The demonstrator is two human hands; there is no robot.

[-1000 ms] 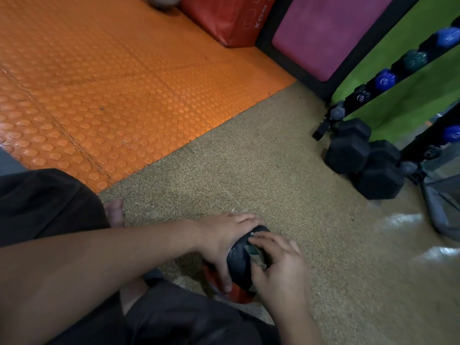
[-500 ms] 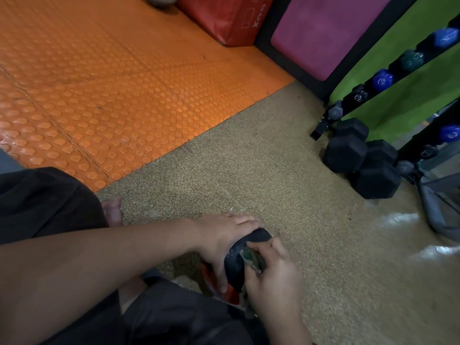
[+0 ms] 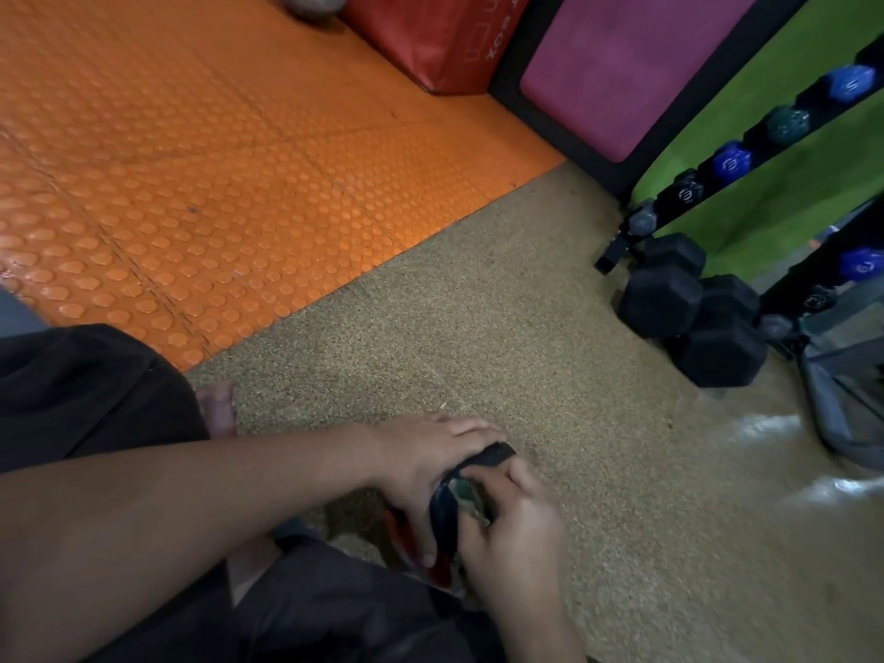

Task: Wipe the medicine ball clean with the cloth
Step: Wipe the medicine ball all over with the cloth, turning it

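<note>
A black and red medicine ball (image 3: 447, 519) sits low on the speckled tan floor in front of my legs, mostly covered by my hands. My left hand (image 3: 421, 461) wraps over its far and left side, thumb curled down the front. My right hand (image 3: 512, 533) holds a bunched greenish cloth (image 3: 461, 492) pressed against the ball's near right side. Only a dark strip of the ball (image 3: 488, 456) and a red patch show between my fingers.
Black hex dumbbells (image 3: 689, 308) lie on the floor at the right, under a slanted rack of small blue and grey dumbbells (image 3: 732, 160). An orange studded mat (image 3: 191, 160) covers the floor to the left. Red (image 3: 430, 35) and pink (image 3: 622, 64) pads stand at the back.
My right hand has slid the cloth down and toward me over the ball. My left hand has kept its hold; the view shifted slightly.
</note>
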